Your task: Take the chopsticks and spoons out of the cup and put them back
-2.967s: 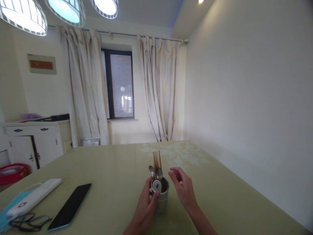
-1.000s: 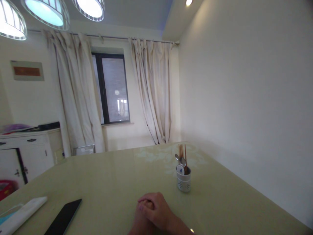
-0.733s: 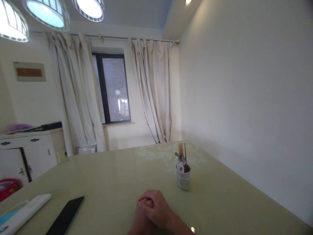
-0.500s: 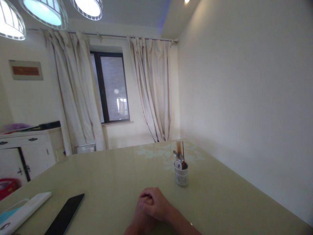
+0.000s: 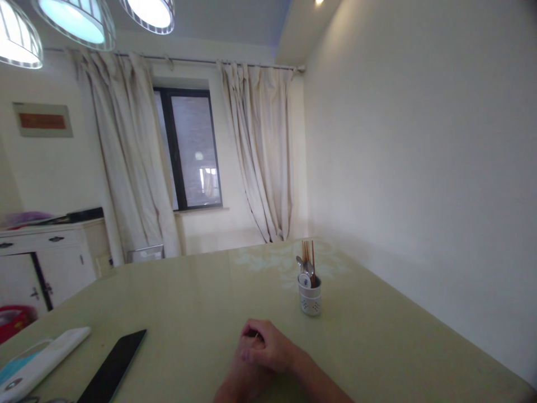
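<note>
My two hands are clasped together above the near part of the pale green table. My right hand comes in from the right and wraps over my left hand, its fingers curled around the front. My left hand is closed underneath, with most of its fingers covered. Whether anything lies inside the clasp I cannot make out. Just beyond and to the right stands a white perforated utensil holder with wooden chopsticks and several spoons upright in it.
At the left lie a flat black slab, a long white device and something light blue beside it. A white cabinet stands far left, a wall runs along the right. Pendant lamps hang overhead.
The view has shifted slightly. My hands stay clasped, and a small gap between the curled fingers looks a little wider. The things on the table have not moved.
</note>
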### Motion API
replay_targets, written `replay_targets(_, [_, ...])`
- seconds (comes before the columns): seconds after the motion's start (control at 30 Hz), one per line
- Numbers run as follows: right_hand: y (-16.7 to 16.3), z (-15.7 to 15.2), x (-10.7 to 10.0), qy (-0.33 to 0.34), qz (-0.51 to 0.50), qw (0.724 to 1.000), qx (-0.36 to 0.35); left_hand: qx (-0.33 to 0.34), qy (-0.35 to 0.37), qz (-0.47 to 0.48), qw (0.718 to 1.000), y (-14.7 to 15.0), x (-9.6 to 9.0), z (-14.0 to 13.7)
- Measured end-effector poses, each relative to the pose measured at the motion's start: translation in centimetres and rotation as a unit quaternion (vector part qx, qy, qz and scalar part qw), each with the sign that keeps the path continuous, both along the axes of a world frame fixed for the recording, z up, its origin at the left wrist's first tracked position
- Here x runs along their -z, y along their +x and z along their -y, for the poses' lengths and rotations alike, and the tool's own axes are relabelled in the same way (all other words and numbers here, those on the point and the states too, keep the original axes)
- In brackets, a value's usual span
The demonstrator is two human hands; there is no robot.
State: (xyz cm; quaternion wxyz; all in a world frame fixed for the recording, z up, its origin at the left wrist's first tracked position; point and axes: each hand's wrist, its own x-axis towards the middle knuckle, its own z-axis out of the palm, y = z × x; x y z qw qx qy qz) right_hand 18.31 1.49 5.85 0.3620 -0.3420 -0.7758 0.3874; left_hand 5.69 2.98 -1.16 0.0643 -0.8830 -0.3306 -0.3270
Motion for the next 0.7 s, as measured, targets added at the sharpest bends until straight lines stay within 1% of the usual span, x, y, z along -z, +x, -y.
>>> replay_targets(0.13, [0.1,0.0,-0.1,-0.016,-0.015,1.0,-0.015,-0.026,0.03,-0.037,0.999,0.4,0.2,-0.1])
replay_targets(0.3, [0.1,0.3,-0.3,-0.01,-0.017,1.0,-0.014,-0.036,0.024,-0.041,0.998,0.6,0.4,-0.1])
replay_targets(0.43, [0.1,0.4,-0.4,0.001,-0.016,1.0,-0.013,-0.027,0.009,-0.019,0.999,0.3,0.4,0.0])
replay_targets(0.57, [0.2,0.4,-0.2,0.004,-0.017,1.0,-0.015,-0.005,-0.008,0.009,1.0,0.0,-0.3,0.5])
replay_targets(0.7, [0.3,0.4,-0.2,0.004,-0.013,1.0,-0.014,0.012,0.004,0.003,1.0,0.1,-0.6,0.7])
